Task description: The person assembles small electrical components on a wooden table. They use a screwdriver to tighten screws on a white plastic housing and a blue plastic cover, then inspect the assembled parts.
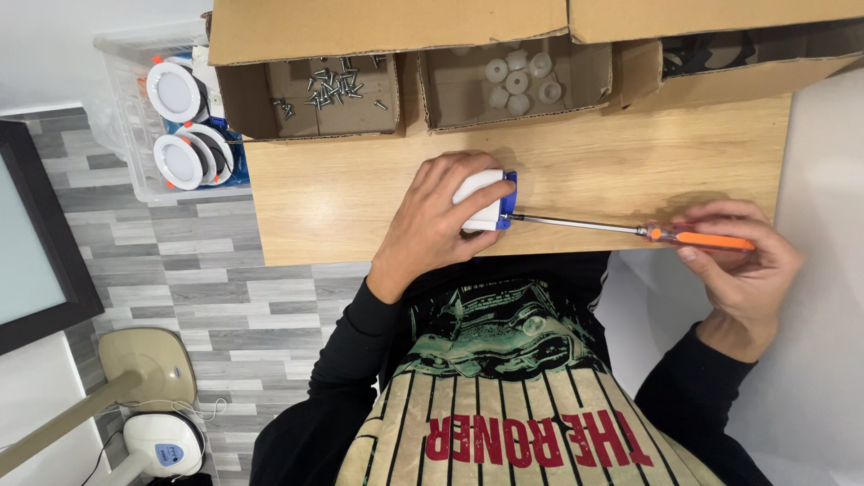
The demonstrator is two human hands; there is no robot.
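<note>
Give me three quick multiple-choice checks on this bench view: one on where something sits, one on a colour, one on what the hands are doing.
1. Where do the loose screws lie?
A. In the left cardboard compartment
B. On the wooden table top
C. In the clear plastic bin

2. What colour is the screwdriver handle?
A. Green
B. Orange
C. Black

3. What is the left hand doing?
A. Resting empty on the floor
B. Reaching into a box
C. Gripping the small white and blue part on the table

Answers:
1 A, the screws are piled in the left compartment, beside the one with white round caps.
2 B, the handle in the right hand is orange.
3 C, its fingers wrap the part while the screwdriver tip meets its blue end.
</note>
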